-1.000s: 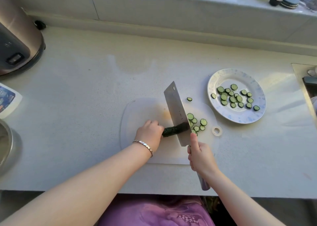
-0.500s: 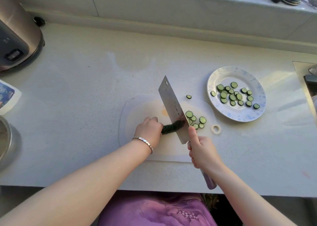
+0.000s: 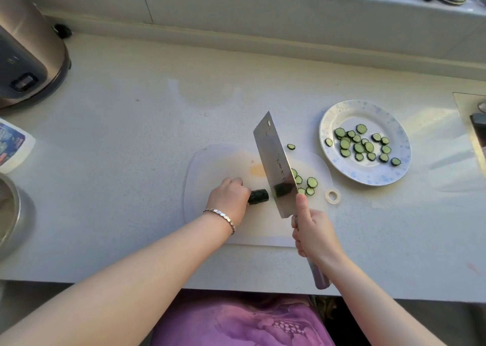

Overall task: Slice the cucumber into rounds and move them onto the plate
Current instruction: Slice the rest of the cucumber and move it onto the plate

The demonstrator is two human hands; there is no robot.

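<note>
Left hand (image 3: 229,198) clamped on cucumber stub (image 3: 259,196), lying on white cutting board (image 3: 210,172) on table (image 3: 131,140). Right hand (image 3: 314,234) gripped round cleaver (image 3: 274,166) handle, blade tilted just right of stub end. Loose rounds (image 3: 312,182) right of blade; more rounds on plate (image 3: 339,109).

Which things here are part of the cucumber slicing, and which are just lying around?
In use: cucumber, cleaver, cutting board, cut rounds, plate.
Lying about: metal appliance, packet, small ring.
</note>
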